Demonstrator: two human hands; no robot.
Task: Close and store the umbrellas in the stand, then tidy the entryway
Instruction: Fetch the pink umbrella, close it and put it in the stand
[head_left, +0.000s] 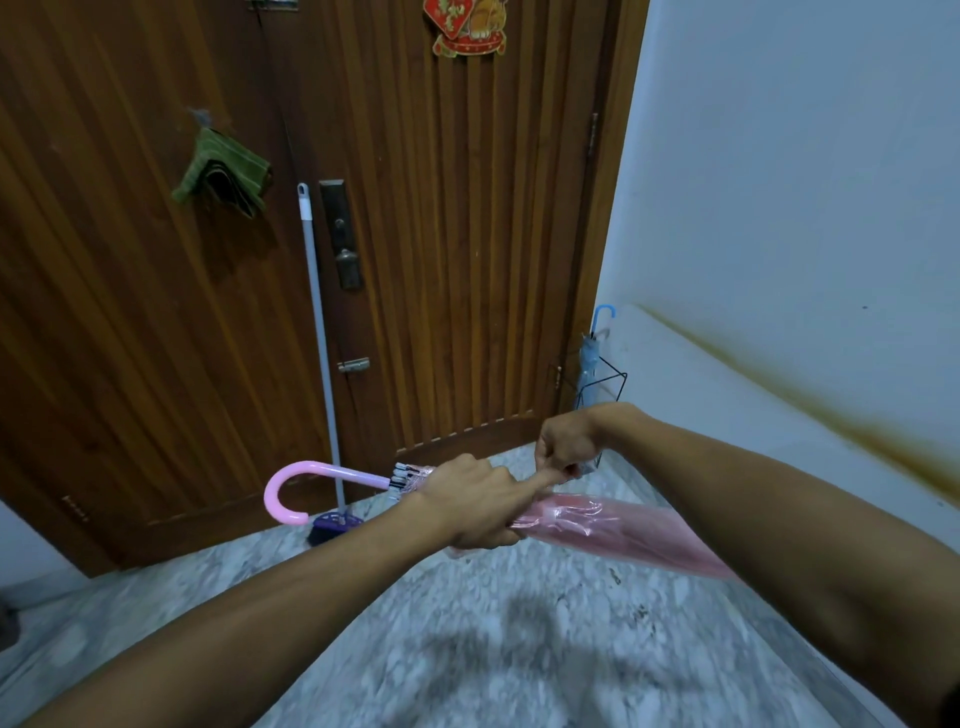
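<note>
While folded canopy lies across both hands: labels run near to far.
Floor (467, 649): grey speckled stone, blurred underfoot.
Pink umbrella (623, 530): closed, held roughly level above floor, canopy end pointing toward lower right, hooked handle (283, 493) sticking out to left.
Left hand (467, 506): fingers curled round gathered canopy near rib tips, forefinger stretched forward along fabric toward other hand.
Right hand (566, 447): knuckles up, fingers bunched and pinching something small at top of canopy, probably closing strap; exact item too small to tell.
Step in hand, as judged: wrapping and fastening canopy before storing.
Handling, as judged: light, stiff along shaft, thin plastic canopy soft, slick and prone to springing loose; best held round bundled fabric near ribs for wrapping, then by hook or shaft for lowering into stand.
Broom (322, 338): grey pole leaning on door, purple head at floor, just behind hooked handle.
Wire stand (618, 384): black, in corner by wall, beyond right hand.
Blue umbrella (589, 358): closed, upright in stand.
Door (441, 234): brown wood, green cloth (223, 174) hanging, red decoration (467, 26) at top.
</note>
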